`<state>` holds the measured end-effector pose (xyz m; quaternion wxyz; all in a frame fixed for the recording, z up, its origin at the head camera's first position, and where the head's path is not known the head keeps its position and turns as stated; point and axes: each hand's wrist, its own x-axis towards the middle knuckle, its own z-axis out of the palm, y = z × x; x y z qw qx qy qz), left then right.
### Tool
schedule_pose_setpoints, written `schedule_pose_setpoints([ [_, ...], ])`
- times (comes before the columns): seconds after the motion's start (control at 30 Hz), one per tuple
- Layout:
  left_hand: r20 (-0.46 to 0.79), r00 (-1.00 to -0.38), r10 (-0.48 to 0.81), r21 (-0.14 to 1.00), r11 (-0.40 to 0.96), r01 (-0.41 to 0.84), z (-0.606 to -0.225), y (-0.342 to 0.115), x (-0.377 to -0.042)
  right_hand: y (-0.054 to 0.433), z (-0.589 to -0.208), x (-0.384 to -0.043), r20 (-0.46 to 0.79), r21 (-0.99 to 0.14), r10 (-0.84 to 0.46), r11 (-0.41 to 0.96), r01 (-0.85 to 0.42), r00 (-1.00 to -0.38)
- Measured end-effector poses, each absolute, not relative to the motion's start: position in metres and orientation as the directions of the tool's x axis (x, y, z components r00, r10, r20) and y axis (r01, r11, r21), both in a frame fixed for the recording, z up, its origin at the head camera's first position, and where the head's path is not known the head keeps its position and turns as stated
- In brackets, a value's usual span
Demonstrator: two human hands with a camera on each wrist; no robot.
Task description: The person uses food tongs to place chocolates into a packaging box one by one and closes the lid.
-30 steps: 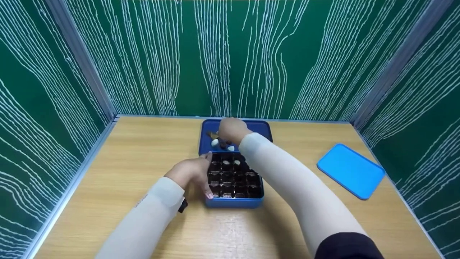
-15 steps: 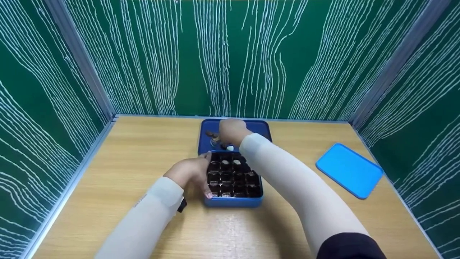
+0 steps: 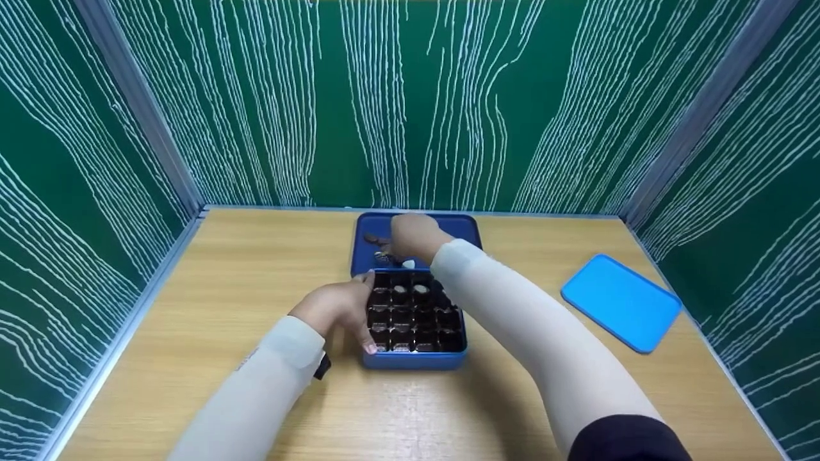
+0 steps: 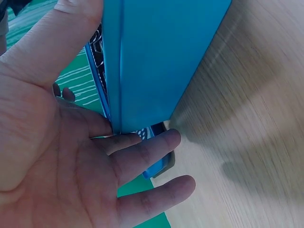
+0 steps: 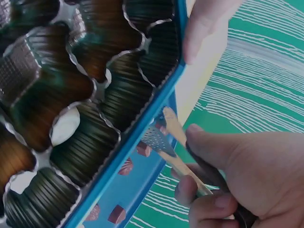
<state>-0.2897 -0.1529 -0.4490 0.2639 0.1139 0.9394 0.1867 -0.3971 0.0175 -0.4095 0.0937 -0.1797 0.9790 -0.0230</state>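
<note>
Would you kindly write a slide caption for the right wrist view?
Right hand holds tongs over a blue tray of brown pieces, beside a compartmented box.

I have the blue rectangular box point(image 3: 415, 362) touching the left hand point(image 3: 336, 308), on its right, two white rounded pieces point(image 3: 420, 289) in its compartments. Beyond it, below the right hand point(image 3: 413, 235) and its tan perforated-tipped tongs point(image 5: 182, 169), lies the dark-blue rectangular tray point(image 3: 460, 225). Right of both hands (well apart, on my feed) lies the bright-blue flat rectangular panel point(image 3: 621, 303).
</note>
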Motion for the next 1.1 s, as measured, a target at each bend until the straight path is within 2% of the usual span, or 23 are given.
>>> schedule_pose_setpoints([
  [0.3,-0.445,-0.835,0.323,0.422,0.898,0.122,-0.451,-0.154,-0.289,0.022,-0.411,-0.397,-0.158,-0.091,-0.39,0.921,-0.379,-0.907],
  [0.53,-0.43,-0.833,0.348,0.461,0.878,0.129,-0.454,-0.158,-0.289,0.034,-0.381,-0.388,-0.127,-0.096,-0.413,0.91,-0.403,-0.902],
  [0.8,-0.402,-0.817,0.413,0.542,0.827,0.151,-0.458,-0.173,-0.289,0.048,-0.353,-0.365,-0.121,-0.119,-0.498,0.866,-0.485,-0.859],
  [0.97,-0.384,-0.807,0.449,0.577,0.799,0.17,-0.459,-0.179,-0.292,0.045,-0.354,-0.352,-0.158,-0.101,-0.544,0.839,-0.535,-0.824],
  [1.1,-0.385,-0.809,0.444,0.564,0.807,0.174,-0.459,-0.177,-0.291,0.038,-0.359,-0.346,-0.194,-0.03,-0.561,0.824,-0.566,-0.805],
])
